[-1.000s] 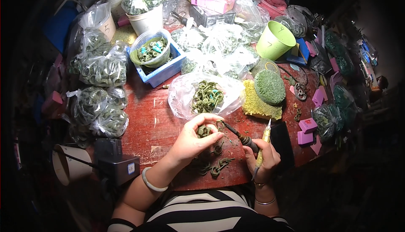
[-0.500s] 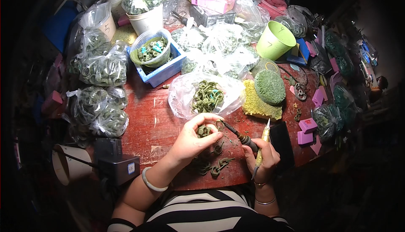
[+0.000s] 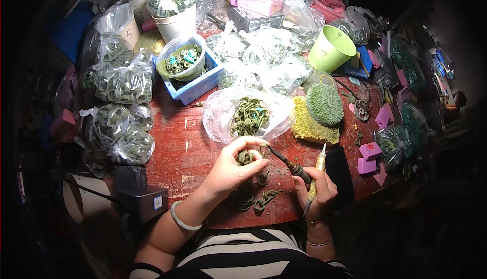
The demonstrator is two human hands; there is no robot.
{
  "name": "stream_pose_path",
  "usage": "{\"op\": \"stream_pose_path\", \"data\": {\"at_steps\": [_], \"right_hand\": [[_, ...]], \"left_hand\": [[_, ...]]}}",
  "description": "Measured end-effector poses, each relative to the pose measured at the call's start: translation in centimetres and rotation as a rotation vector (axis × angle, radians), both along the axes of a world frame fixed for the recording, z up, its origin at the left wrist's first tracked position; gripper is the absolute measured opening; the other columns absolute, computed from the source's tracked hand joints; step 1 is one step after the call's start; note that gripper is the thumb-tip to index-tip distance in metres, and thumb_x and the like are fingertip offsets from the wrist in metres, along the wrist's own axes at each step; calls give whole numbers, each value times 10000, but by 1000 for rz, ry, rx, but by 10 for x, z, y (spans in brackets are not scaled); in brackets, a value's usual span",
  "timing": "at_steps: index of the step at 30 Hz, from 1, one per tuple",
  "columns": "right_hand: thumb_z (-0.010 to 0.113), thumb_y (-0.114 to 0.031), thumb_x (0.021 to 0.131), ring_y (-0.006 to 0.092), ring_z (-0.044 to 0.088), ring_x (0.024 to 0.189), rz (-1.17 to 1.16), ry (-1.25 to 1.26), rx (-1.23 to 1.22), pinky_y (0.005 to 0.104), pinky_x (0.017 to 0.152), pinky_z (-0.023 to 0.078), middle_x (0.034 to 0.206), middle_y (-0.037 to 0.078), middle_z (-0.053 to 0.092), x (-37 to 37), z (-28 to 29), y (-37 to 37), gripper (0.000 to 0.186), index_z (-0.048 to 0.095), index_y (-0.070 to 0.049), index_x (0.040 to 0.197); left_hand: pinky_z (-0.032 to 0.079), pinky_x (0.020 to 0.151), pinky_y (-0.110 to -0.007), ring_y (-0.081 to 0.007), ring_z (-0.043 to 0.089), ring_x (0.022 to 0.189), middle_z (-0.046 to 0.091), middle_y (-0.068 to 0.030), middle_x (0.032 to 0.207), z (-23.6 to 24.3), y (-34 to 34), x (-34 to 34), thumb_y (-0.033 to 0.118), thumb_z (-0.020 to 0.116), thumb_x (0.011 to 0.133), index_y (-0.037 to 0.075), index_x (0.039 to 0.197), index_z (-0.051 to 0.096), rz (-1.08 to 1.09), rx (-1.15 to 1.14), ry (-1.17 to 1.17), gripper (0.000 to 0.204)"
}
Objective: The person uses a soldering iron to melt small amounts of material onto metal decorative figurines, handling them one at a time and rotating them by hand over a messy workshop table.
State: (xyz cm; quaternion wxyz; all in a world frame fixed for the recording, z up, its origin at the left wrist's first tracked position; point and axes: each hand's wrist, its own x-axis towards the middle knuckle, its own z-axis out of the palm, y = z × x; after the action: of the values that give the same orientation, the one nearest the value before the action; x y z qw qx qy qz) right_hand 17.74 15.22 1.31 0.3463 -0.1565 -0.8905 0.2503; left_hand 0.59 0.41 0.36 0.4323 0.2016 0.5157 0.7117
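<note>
— What can't you make out here?

— The far edges of the table [image 3: 187,147] are dark, and the bags along the right rim are mostly shadow. The tool's tip is lost among the green pieces, and the left hand's [image 3: 231,170] palm covers part of what it pinches.

— Count what you can.

— Two hands. One soldering-style tool [image 3: 286,163] with a dark shaft, one pale yellow stick [image 3: 317,170] beside it, both gripped in the right hand [image 3: 314,190]. One lime cup [image 3: 331,49], one blue tray [image 3: 195,86], three pink blocks [image 3: 369,151] at the right. The bags of rings are too many and too overlapped to count.

— And the piece being worked?

— A small cluster of green rings [image 3: 245,157], dull olive, clamped between the left thumb and fingertips just above the red table, below the open bag of rings [image 3: 248,117]. More loose green loops [image 3: 261,200] lie under the wrist. The hands are apart, joined only by the tool's shaft.
</note>
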Motion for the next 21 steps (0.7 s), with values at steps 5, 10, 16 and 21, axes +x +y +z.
{"op": "stream_pose_path", "data": {"at_steps": [5, 10, 16, 21], "right_hand": [[803, -168, 836, 284, 641, 627, -6, 13, -3, 333, 580, 501, 764, 134, 651, 1, -1, 0, 254, 636, -8, 942], [803, -172, 837, 284, 644, 628, -11, 9, 2, 334, 579, 504, 767, 133, 653, 2, -1, 0, 258, 636, -8, 947], [801, -173, 841, 281, 642, 624, 3, 13, 14, 333, 574, 502, 766, 131, 652, 1, -1, 0, 255, 636, -9, 946], [803, -176, 839, 281, 648, 631, 12, 1, 9, 331, 579, 508, 772, 131, 657, 1, -1, 0, 259, 637, -10, 946]], "left_hand": [[504, 606, -224, -86, 605, 669, 597, 5, 829, 1, 0, 0, -7, 712, 880, 18, 1226, 585, 3, -7, 17, 369], [503, 608, -225, -89, 609, 665, 603, -1, 828, 1, -1, 0, -8, 712, 880, 20, 1227, 584, 0, -9, -4, 371], [489, 647, -203, -59, 583, 731, 589, 15, 876, 1, 1, 2, -8, 735, 861, 33, 1219, 602, 20, -22, 24, 384], [471, 681, -184, -34, 545, 795, 566, 34, 921, 3, 0, 2, -12, 758, 839, 45, 1208, 623, 29, -36, 66, 397]]}}
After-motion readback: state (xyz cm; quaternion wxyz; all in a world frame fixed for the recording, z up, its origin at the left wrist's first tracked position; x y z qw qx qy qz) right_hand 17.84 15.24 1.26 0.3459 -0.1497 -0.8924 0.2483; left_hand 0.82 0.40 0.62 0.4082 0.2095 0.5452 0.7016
